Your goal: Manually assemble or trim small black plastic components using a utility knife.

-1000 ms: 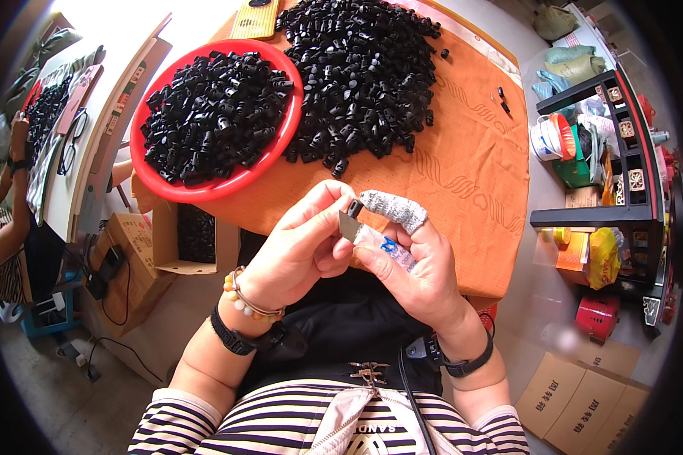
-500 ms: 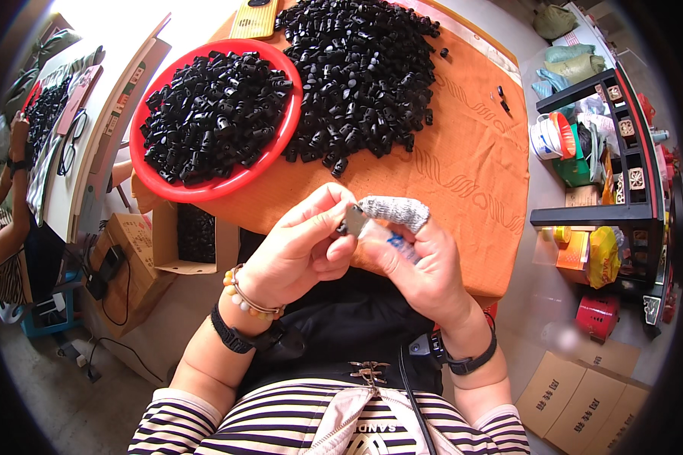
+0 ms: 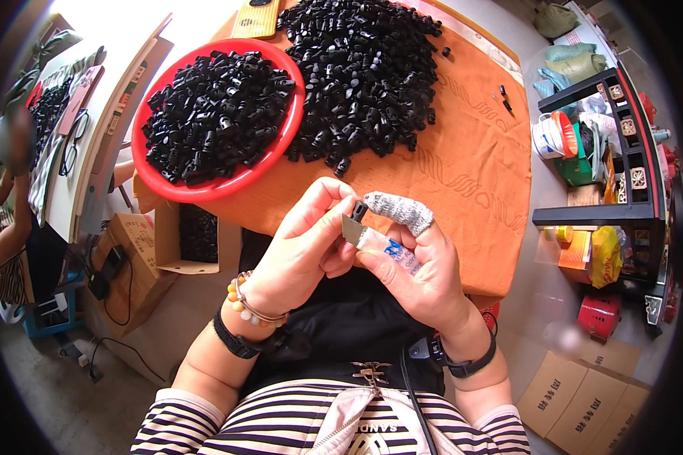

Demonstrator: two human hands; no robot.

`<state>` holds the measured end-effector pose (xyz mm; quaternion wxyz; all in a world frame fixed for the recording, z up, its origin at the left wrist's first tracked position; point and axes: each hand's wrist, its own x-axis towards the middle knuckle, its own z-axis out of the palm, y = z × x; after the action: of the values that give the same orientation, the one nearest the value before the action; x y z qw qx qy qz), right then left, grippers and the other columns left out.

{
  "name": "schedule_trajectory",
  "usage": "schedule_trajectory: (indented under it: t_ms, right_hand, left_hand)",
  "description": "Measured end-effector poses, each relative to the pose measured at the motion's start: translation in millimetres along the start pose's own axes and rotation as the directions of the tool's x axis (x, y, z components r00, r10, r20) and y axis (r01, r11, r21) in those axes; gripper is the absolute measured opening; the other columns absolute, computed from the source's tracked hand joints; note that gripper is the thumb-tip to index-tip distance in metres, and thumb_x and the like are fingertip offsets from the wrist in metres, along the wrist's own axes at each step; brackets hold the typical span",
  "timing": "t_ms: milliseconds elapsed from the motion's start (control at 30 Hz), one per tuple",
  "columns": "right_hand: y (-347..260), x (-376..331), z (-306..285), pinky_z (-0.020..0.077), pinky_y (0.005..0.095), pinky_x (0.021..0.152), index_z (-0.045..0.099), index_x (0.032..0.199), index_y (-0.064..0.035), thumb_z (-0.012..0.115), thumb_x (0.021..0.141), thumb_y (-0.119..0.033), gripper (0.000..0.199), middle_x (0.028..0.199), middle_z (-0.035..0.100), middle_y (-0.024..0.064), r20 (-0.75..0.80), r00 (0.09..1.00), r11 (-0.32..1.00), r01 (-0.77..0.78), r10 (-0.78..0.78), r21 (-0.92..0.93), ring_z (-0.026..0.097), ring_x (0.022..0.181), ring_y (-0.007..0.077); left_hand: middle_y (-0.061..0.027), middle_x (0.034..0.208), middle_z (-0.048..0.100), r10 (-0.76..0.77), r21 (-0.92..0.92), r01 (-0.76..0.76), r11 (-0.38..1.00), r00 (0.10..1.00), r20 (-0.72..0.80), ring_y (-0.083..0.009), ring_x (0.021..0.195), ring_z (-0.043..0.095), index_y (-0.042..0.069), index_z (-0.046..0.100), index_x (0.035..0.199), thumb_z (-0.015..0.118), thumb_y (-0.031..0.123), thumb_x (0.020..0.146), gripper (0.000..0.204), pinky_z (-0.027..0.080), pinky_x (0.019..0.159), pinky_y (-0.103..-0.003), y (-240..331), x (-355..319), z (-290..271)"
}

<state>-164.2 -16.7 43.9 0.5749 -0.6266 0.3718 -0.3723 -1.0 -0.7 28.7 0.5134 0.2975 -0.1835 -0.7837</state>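
Observation:
My left hand (image 3: 311,231) pinches a small black plastic part (image 3: 360,210) between thumb and fingertips, above the near edge of the orange-covered table. My right hand (image 3: 421,265) grips a short flat metal blade (image 3: 352,230); its held end is wrapped in whitish plastic with blue print. The blade lies against or right beside the black part; I cannot tell whether they touch. A grey knitted sleeve (image 3: 398,212) covers my right index finger. Beyond my hands lie a large heap of similar black parts (image 3: 360,83) and a red basin (image 3: 299,114) filled with more.
A yellow box-like object (image 3: 256,18) stands at the far table edge. Few loose pieces (image 3: 506,100) lie on the orange cloth (image 3: 470,152). Below left is an open carton (image 3: 197,267) of black parts. A shelf (image 3: 596,214) stands right. At far left another person's arm (image 3: 11,235) shows.
The blade has tilted and moved slightly down, so more of its face shows. The black part now stands out above it. The other person's hand at left has moved and is blurred.

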Motion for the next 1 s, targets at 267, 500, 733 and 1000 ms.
schedule_trajectory:
  t_ms: [267,500,733,1000]
  right_hand:
    - [-0.7,-1.2,-3.1,0.047,0.02,0.065,0.048,0.118,0.0033,0.06,0.086,-0.006,0.035,0.084,0.062,0.007,0.034,0.999,0.999,-0.037,0.038,-0.032,0.058,0.077,0.0062]
    - [-1.7,0.5,-0.5,0.0495,0.0236,0.074,0.047,0.119,0.0036,0.058,0.087,-0.006,0.035,0.091,0.064,0.0108,0.025,1.0,0.999,-0.008,0.007,0.052,0.062,0.087,0.0114]
    - [-2.8,3.3,-8.0,0.0468,0.02,0.069,0.054,0.113,0.0023,0.06,0.087,-0.007,0.028,0.091,0.064,0.006,0.017,1.0,0.999,-0.006,0.007,-0.051,0.056,0.079,0.0058]
    - [-1.7,9.0,-4.6,0.0429,0.0169,0.065,0.046,0.123,0.0031,0.061,0.088,-0.01,0.041,0.088,0.059,0.0019,-0.064,0.997,0.997,-0.03,0.034,0.07,0.051,0.072,0.0026]
  left_hand:
    - [0.002,0.061,0.046,0.013,0.01,-0.013,1.0,1.0,-0.013,-0.0024,0.047,0.032,0.011,0.042,0.099,0.043,0.023,0.097,0.012,0.026,0.043,-0.017,-2.2,-1.6,-1.6]
    - [0.002,0.062,0.046,-0.006,-0.017,0.007,1.0,1.0,0.014,-0.002,0.047,0.031,0.012,0.043,0.099,0.043,0.022,0.097,0.011,0.025,0.043,-0.017,-2.1,-1.4,-2.6]
    - [0.0012,0.064,0.046,-0.039,-0.037,0.041,0.998,0.999,0.03,-0.0028,0.049,0.03,0.012,0.044,0.1,0.042,0.023,0.098,0.012,0.024,0.044,-0.017,-2.3,-2.4,-3.5]
    - [0.0012,0.064,0.044,-0.099,-0.135,0.115,0.984,0.988,0.122,-0.0036,0.049,0.029,0.012,0.045,0.1,0.041,0.025,0.098,0.014,0.026,0.045,-0.018,-0.2,0.0,-5.1]
